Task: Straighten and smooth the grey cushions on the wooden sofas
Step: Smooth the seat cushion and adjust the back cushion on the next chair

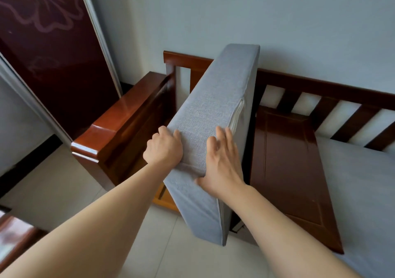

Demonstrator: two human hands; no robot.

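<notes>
A grey cushion (213, 115) stands on its edge over the left end of the wooden sofa (284, 160), tilted, its upper end leaning back toward the slatted backrest (320, 89) and its lower end hanging out past the seat's front edge above the floor (64, 183). A pale zipper (238, 115) runs along its right-hand seam. The bare wooden seat panel shows just to the right of it.

The left hand (163, 148) grips the cushion's left edge near the middle, its fingers (162, 130) curled round that edge with the thumb on the narrow face turned toward the camera. The right hand (222, 162) lies flat on the same face, fingers (222, 137) straight and slightly spread, reaching to the right-hand seam, the thumb pointing left across the fabric. Both forearms are bare.

The sofa's left armrest (119, 128) sits just beside the cushion's left side. A second grey cushion (363, 188) lies flat on the seat toward the right end, well apart from the upright one. Behind the armrest stands a dark maroon sliding door (53, 53) with a faint floral outline, and a pale wall (277, 21) rises behind the backrest. A bit of another wooden piece (15, 232) shows at the lower left edge of the view.
</notes>
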